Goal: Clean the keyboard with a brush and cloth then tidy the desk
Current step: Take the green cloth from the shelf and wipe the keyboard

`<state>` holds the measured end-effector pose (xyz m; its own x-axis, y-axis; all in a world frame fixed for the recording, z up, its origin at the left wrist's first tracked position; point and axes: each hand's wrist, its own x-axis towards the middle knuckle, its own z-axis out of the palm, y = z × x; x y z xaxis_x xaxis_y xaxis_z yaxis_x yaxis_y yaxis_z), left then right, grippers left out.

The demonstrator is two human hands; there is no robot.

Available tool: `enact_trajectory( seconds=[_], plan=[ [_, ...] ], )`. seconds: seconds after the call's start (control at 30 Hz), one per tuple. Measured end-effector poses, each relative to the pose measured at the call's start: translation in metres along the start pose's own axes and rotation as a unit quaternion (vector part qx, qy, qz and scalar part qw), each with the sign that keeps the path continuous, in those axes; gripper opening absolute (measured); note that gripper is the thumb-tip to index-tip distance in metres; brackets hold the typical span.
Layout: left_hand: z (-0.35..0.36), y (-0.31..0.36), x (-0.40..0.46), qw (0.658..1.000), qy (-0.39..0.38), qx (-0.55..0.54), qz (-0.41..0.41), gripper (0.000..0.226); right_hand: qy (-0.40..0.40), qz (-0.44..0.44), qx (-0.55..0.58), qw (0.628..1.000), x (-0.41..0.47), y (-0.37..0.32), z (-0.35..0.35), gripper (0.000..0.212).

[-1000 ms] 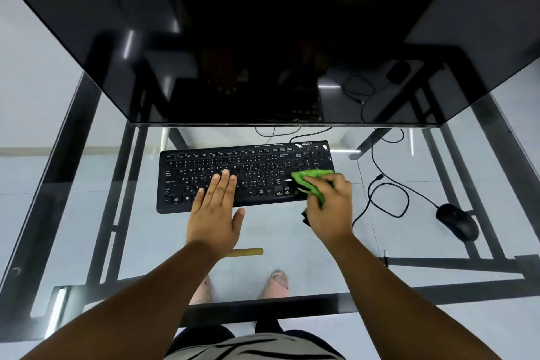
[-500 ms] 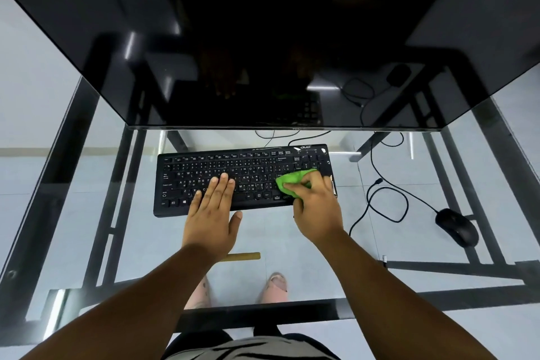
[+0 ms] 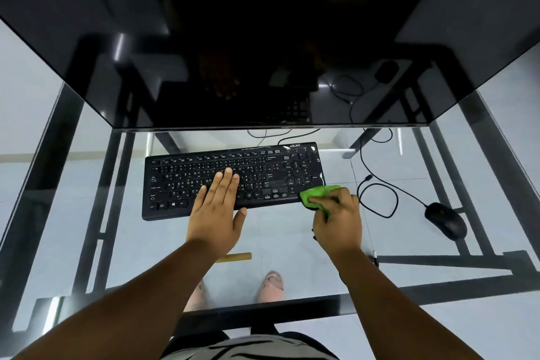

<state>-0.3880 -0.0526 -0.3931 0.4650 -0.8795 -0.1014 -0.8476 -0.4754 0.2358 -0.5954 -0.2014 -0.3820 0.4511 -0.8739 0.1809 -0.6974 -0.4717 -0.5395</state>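
Note:
A black keyboard (image 3: 251, 172) lies on the glass desk (image 3: 87, 213) below the dark monitor. My left hand (image 3: 217, 213) rests flat on the keyboard's middle keys, fingers straight and together. My right hand (image 3: 339, 221) grips a bunched green cloth (image 3: 318, 194) and presses it on the keyboard's near right corner. A brush with a wooden handle (image 3: 235, 257) lies on the glass near my left wrist, mostly hidden by it.
A large dark monitor (image 3: 263, 38) overhangs the far side of the desk. A black mouse (image 3: 445, 221) sits at the right, its cable (image 3: 380, 184) looping between it and the keyboard. Feet show through the glass.
My right hand has slid the green cloth rightward along the keyboard to its near right corner. My left hand has stayed flat on the keys.

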Motion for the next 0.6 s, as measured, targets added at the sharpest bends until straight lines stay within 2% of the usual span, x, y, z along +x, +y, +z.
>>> enact_trajectory(
  seconds=[0.07, 0.2, 0.23, 0.33, 0.4, 0.6],
  plan=[
    [0.0, 0.002, 0.002, 1.0, -0.003, 0.003, 0.004, 0.069, 0.009, 0.008, 0.009, 1.0, 0.001, 0.001, 0.0, 0.041],
    [0.002, 0.004, 0.003, 1.0, -0.011, 0.006, 0.004, 0.071, -0.065, -0.085, -0.006, 0.994, 0.001, 0.0, -0.001, 0.039],
    [0.002, 0.005, 0.003, 1.0, -0.012, 0.005, 0.005, 0.071, -0.06, -0.079, -0.009, 0.995, 0.002, 0.003, -0.002, 0.037],
    [0.001, 0.005, 0.004, 1.0, -0.008, 0.009, 0.003, 0.073, 0.018, 0.023, 0.002, 1.0, 0.005, 0.013, -0.003, 0.039],
    [0.001, 0.004, 0.005, 1.0, -0.012, 0.019, 0.001, 0.076, 0.033, 0.063, -0.002, 0.997, 0.008, 0.015, -0.005, 0.042],
    [-0.002, 0.002, 0.013, 0.999, -0.018, 0.028, 0.0, 0.085, 0.006, 0.049, -0.017, 0.999, 0.022, 0.016, -0.009, 0.039]
  ],
)
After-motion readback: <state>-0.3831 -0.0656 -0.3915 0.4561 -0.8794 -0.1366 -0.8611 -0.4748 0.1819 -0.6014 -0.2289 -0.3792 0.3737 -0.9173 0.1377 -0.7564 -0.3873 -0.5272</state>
